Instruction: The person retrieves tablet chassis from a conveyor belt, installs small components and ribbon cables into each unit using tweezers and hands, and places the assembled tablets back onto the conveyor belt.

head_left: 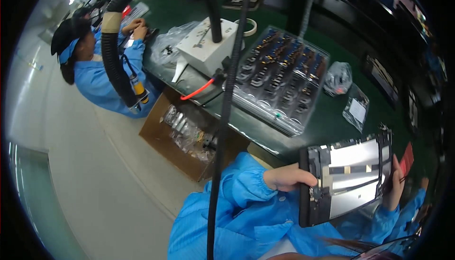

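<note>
An opened tablet [353,182], its back cover off, is held tilted in front of my body. Silver battery panels, dark ribbon cables and small boards show inside its black frame. My left hand [291,177] grips its left edge, thumb on top and the other fingers hidden beneath. At the opposite edge my right hand [395,184] is closed around the side, partly hidden by the tablet. Beside that hand a small red piece [406,158] sticks up; whether the hand touches it I cannot tell.
A clear tray [279,118] with rows of small parts lies on the green bench [185,87]. Nearby are plastic bags [338,78], a white box [208,46] and a black hose [113,56]. Below stands an open carton [156,136]. Another person [104,84] works at left.
</note>
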`<state>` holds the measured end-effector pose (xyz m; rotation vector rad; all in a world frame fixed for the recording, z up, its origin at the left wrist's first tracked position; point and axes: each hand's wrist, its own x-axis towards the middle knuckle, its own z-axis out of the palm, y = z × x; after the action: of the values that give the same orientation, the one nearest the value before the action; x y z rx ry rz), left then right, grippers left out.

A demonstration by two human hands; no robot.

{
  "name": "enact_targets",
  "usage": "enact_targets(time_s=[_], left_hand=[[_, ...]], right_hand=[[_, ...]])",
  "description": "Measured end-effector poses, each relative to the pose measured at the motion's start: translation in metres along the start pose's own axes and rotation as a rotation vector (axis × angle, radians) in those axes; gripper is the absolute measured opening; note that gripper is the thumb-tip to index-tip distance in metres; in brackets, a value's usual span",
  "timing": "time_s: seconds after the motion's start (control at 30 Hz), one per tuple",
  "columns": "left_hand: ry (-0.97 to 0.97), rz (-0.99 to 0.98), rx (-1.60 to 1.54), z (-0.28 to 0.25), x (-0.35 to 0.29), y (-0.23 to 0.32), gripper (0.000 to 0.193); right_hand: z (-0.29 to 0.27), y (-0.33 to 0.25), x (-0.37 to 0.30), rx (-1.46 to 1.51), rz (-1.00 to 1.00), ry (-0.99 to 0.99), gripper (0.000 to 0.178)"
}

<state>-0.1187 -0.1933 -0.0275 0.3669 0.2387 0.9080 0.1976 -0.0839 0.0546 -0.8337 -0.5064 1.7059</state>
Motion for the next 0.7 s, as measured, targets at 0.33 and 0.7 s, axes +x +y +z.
enact_targets(time_s=[0.33, 0.7], left_hand=[[0.155, -0.263, -0.024, -0.006, 0.036, 0.012, 0.050], [0.211, 0.654, 2.086, -0.021, 0.009, -0.010, 0.049]], right_hand=[[-0.067, 0.046, -0.015, -0.645, 0.023, -0.107, 0.055], [-0.060, 0.097, -0.039, -0.657, -0.177, 0.248, 0.051]])
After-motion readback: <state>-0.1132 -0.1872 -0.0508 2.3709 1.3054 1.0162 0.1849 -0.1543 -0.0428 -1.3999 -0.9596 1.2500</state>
